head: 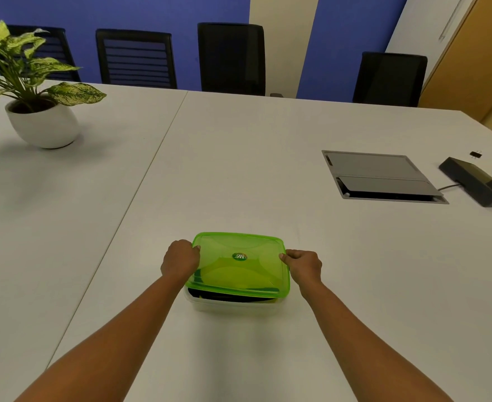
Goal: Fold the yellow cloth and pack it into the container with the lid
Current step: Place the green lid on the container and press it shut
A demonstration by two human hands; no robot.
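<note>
A translucent green lid (256, 250) with a round sticker lies over a clear plastic container (233, 307) on the white table. The lid's near edge is raised, leaving a gap above the container's front rim. The yellow cloth (233, 278) shows through the lid, folded inside the container, with something dark beside it. My left hand (180, 261) grips the lid's left edge, thumb on top. My right hand (303, 265) grips the lid's right edge the same way.
A potted plant (42, 120) in a white pot stands at the far left. A grey cable hatch (379, 177) is set into the table at the right, with a dark desk device (478, 181) beyond it. Black chairs (136, 58) line the far side.
</note>
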